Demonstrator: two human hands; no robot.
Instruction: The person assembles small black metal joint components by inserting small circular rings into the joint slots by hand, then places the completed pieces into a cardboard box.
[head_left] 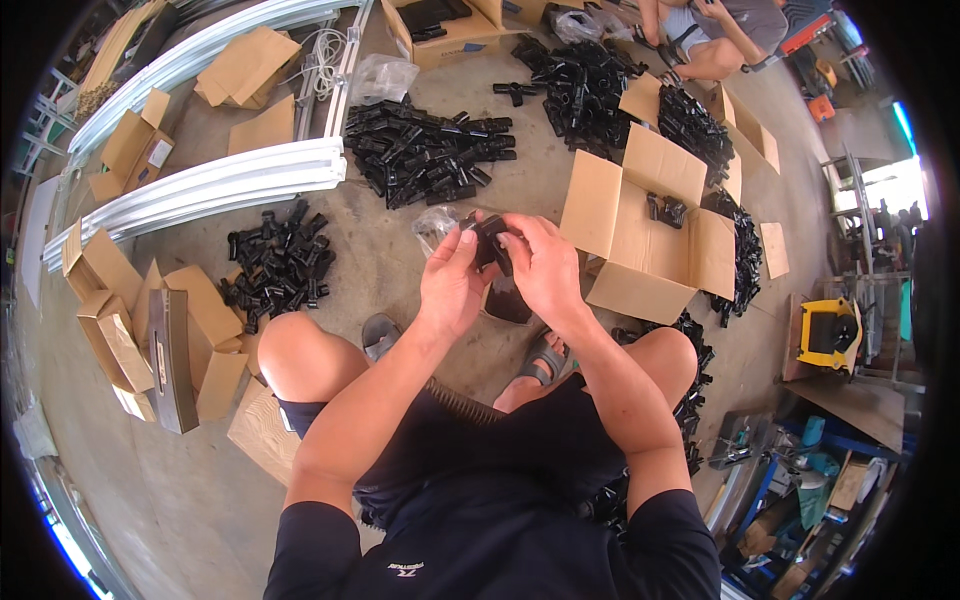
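In front of my knees, my left hand (452, 280) and my right hand (545, 268) are both closed on a black tube fitting (488, 242). My fingers cover much of it, and whether it is one piece or two put together I cannot make out. Just beyond my left fingers lies a clear plastic bag (432, 224). Below the hands, a small box (507, 303) with dark contents stands between my feet. To the right is an open cardboard carton (651, 238), with a few black fittings (667, 210) inside.
Piles of black fittings lie ahead (425, 150), far right (585, 90) and to the left (282, 255). Silver metal rails (220, 185) and flattened cartons (200, 330) take up the left side. Another person (715, 50) sits at the upper right. A cluttered shelf (800, 490) stands lower right.
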